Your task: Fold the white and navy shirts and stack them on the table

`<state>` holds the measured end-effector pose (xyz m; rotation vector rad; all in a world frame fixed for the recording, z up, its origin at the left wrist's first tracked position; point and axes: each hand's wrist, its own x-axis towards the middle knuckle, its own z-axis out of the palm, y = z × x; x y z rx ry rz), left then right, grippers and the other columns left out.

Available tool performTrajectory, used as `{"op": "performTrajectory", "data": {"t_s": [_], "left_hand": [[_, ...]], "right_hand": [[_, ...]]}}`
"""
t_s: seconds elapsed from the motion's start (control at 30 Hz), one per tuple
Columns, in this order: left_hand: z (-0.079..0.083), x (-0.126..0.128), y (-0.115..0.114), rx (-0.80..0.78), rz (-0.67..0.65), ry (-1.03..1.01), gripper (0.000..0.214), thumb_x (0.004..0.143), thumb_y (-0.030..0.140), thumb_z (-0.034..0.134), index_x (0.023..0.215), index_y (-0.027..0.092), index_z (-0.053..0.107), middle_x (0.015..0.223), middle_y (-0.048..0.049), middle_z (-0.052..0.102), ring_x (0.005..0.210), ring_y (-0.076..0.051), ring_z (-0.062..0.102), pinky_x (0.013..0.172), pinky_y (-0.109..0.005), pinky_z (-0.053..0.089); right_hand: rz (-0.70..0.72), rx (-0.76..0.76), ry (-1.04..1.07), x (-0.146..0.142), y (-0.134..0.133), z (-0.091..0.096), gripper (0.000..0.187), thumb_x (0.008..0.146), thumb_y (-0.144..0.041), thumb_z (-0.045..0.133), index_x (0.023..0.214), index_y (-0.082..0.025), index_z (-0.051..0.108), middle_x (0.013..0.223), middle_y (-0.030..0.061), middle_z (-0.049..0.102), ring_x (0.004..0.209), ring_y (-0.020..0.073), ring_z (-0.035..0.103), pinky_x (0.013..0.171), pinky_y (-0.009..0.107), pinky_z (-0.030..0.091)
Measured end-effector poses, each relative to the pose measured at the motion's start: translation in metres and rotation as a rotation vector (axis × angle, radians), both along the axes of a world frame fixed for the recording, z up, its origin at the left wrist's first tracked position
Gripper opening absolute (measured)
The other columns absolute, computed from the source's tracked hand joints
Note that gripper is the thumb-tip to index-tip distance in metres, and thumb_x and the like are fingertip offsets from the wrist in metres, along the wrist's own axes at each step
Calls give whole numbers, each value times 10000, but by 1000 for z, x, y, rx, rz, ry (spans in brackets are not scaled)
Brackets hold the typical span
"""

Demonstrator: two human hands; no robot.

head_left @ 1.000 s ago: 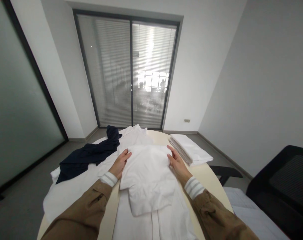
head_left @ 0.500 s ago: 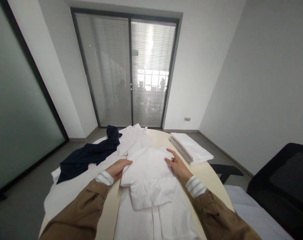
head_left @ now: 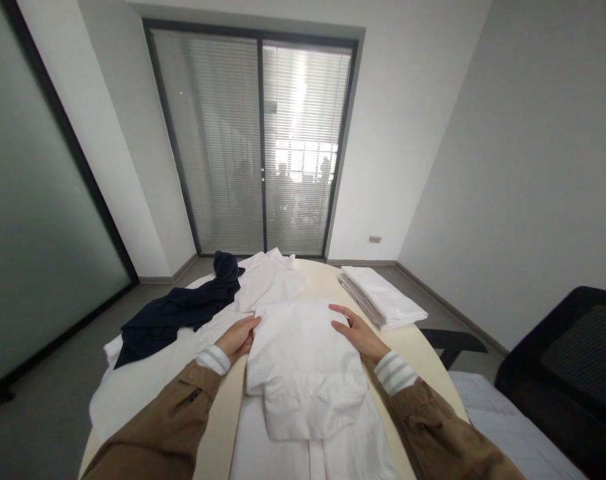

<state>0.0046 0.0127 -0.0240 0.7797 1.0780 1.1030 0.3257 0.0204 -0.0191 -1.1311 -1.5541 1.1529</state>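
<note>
A white shirt lies in front of me, its upper part doubled over into a smooth folded layer, with a placket running down the lower part. My left hand pinches the fabric at the left edge of this layer, thumb on top. At the right edge, my right hand is closed around the cloth, two digits showing on top and the other fingers hidden. Left of my left hand another white garment is spread out, and a dark navy garment lies crumpled on it.
A neat stack of folded white cloth sits on the right side of the round cream table. Beyond the table's right edge are a black mesh chair and pale fabric. A glazed door with blinds stands behind.
The folded layer of the shirt has shifted toward me and looks flatter. Both hands have stayed at its edges, moving only slightly.
</note>
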Motion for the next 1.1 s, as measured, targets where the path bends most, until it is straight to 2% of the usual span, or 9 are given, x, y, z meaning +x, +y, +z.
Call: {"op": "performTrajectory", "data": {"t_s": [0.17, 0.33, 0.43, 0.6, 0.67, 0.8, 0.87, 0.97, 1.1], "left_hand": [[10, 11, -2, 148, 152, -130, 187, 817, 203, 695, 994, 146, 677, 997, -99, 753, 977, -215, 703, 894, -284, 543], [18, 18, -7, 334, 41, -239, 530, 722, 268, 753, 1228, 157, 639, 1145, -96, 723, 1160, -272, 624, 1036, -364, 461], [21, 19, -6, 358, 64, -223, 588, 680, 307, 774, 1231, 156, 637, 1126, -97, 730, 1143, -286, 630, 1013, -378, 474], [16, 15, 0, 238, 206, -41, 339, 705, 387, 769, 946, 162, 692, 971, -84, 755, 999, -250, 680, 874, -313, 529], [12, 11, 1, 204, 186, 26, 348, 697, 428, 768, 896, 159, 674, 922, -81, 752, 937, -248, 690, 827, -318, 537], [9, 5, 1, 193, 116, 130, 347, 706, 446, 744, 872, 153, 659, 871, -82, 749, 878, -263, 695, 811, -348, 529], [10, 2, 1, 190, 99, 226, 267, 731, 388, 730, 849, 157, 669, 880, -84, 752, 888, -264, 691, 839, -341, 513], [12, -1, 2, 164, 99, 329, 150, 714, 252, 732, 826, 165, 684, 867, -81, 758, 866, -268, 690, 823, -333, 512], [7, -3, 5, 104, 68, 310, 221, 684, 194, 729, 900, 163, 694, 846, -72, 761, 816, -267, 700, 776, -344, 532]], "right_hand": [[-9, 149, 10, 5, 11, -13, 588, 798, -395, 678, 1345, -241, 526, 1378, 83, 565, 1255, 246, 527, 1101, 424, 381], [-37, 154, 31, 5, 9, -8, 787, 706, -245, 680, 1447, -293, 417, 1518, 49, 418, 1372, 267, 409, 1136, 452, 331], [-40, 131, 90, 1, 11, -6, 807, 702, -261, 684, 1458, -296, 406, 1499, 50, 447, 1337, 280, 458, 1108, 453, 374], [-96, 85, 120, -5, 17, -12, 819, 702, -349, 743, 1444, -256, 410, 1462, 118, 478, 1237, 279, 546, 1009, 425, 468], [-136, 47, 97, -4, 15, -14, 800, 714, -379, 745, 1431, -263, 410, 1461, 137, 463, 1133, 263, 609, 935, 415, 515], [-135, -45, 84, -1, 7, -12, 766, 775, -443, 694, 1450, -302, 361, 1293, 115, 589, 919, 226, 675, 803, 406, 568], [-66, -16, 26, 1, 5, -11, 717, 788, -417, 684, 1434, -293, 399, 1271, 103, 611, 989, 242, 659, 874, 425, 546], [20, 80, -78, 3, 4, -9, 662, 752, -317, 708, 1374, -240, 495, 1343, 98, 580, 1188, 265, 571, 1064, 443, 420], [95, 50, -119, 4, 4, -9, 751, 698, -226, 713, 1409, -219, 470, 1396, 94, 541, 1207, 266, 558, 1089, 434, 392]]}}
